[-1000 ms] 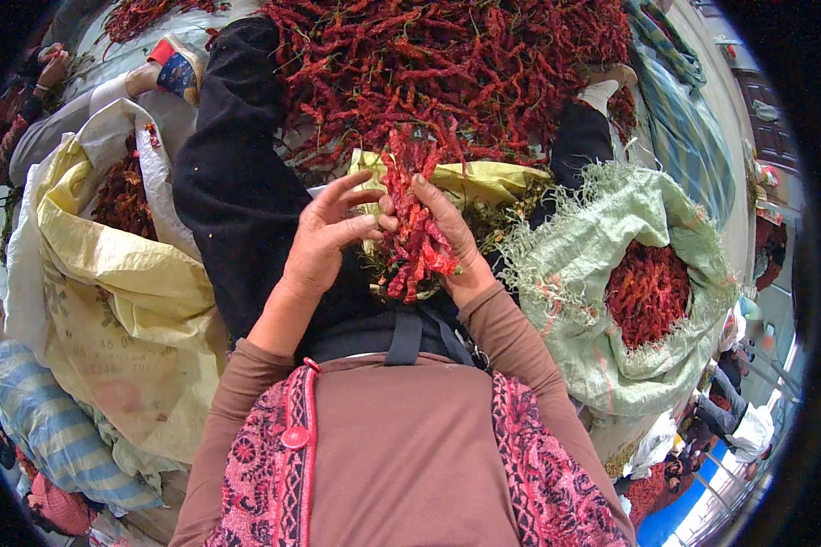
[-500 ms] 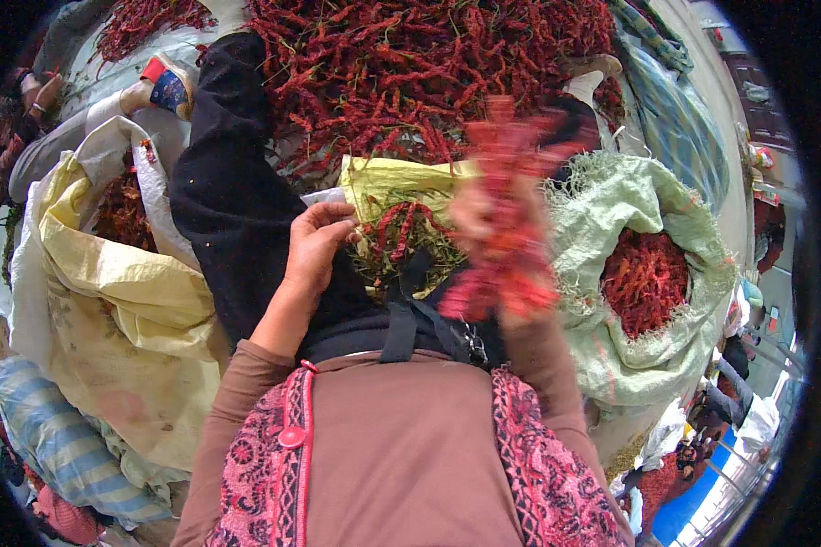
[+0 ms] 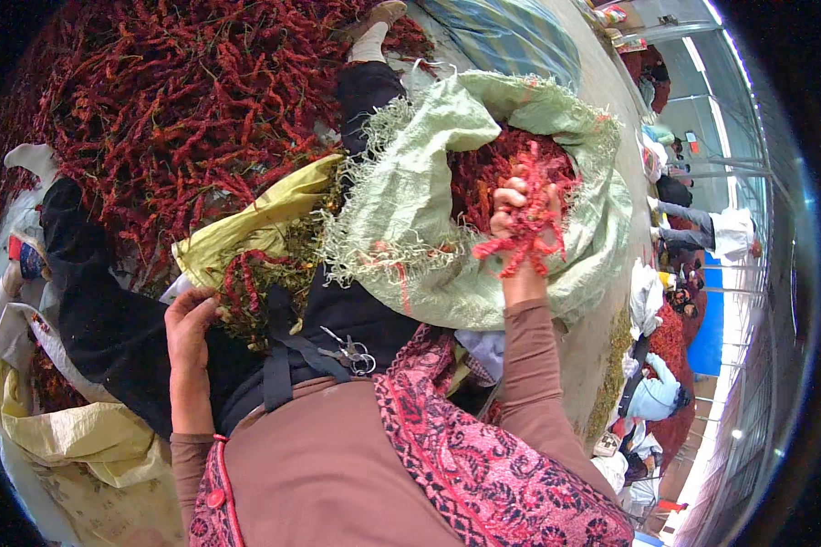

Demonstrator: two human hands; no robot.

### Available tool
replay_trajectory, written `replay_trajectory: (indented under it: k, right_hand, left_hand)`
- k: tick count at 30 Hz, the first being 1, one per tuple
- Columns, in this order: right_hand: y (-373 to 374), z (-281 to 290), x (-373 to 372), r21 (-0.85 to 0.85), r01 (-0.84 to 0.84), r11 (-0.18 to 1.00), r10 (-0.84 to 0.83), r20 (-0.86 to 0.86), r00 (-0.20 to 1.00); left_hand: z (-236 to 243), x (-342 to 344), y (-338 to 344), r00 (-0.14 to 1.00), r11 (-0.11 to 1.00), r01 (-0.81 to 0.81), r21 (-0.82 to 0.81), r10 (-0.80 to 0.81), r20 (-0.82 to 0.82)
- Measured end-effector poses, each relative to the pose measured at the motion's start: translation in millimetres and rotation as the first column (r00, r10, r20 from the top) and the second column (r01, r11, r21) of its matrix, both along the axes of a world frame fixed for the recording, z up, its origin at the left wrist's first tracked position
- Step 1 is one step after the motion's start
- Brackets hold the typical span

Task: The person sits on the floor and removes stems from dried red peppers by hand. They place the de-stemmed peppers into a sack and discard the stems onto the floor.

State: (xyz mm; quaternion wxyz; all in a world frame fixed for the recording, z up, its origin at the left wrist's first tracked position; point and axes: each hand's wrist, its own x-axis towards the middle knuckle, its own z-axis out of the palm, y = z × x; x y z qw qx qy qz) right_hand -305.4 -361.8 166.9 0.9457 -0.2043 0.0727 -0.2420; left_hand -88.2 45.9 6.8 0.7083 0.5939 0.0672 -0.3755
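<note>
My right hand (image 3: pixel 513 214) is wrapped round a bunch of dried red chillies (image 3: pixel 538 228), held over the mouth of a pale green woven sack (image 3: pixel 392 173) with more chillies inside. My left hand (image 3: pixel 192 319) hovers at the left of my lap, fingertips pinched; whatever is between them I cannot make out. Beside it a yellow sack (image 3: pixel 265 205) holds dry stalks, leaves and a few red chillies.
A large heap of chillies (image 3: pixel 192 91) spreads between my outstretched legs (image 3: pixel 96 264). A pale yellow sack (image 3: pixel 82 428) stands at lower left, a striped bundle (image 3: pixel 493 36) lies beyond, keys (image 3: pixel 360 360) hang at my waist, and co-workers (image 3: pixel 657 392) are at far right.
The view has swung to the right. My right hand has carried the chilli bunch from the middle over to the green sack, while my left hand has left the bunch and drawn its fingers together.
</note>
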Motion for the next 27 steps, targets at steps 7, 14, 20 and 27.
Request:
replay_trajectory:
  k: [7,14,20,27]
  right_hand:
    - [-16,-7,0,-0.039,-0.04,0.998,0.039,-0.023,0.999]
    - [-95,34,-70,-0.832,-0.371,0.413,-0.897,-0.442,-0.007]
    - [-82,30,-74,-0.678,-0.681,-0.278,-0.961,0.202,0.191]
    - [116,4,100,-0.873,-0.392,-0.29,-0.487,-0.218,0.846]
  left_hand:
    - [5,5,-1,0.999,0.999,-0.033,0.018,0.034,-0.021]
    - [2,0,-2,0.999,0.998,-0.02,0.067,0.018,0.04]
    - [-7,-4,-6,0.996,0.996,-0.026,0.09,0.018,0.087]
    - [33,-2,11,0.965,0.969,-0.248,-0.019,0.248,0.088]
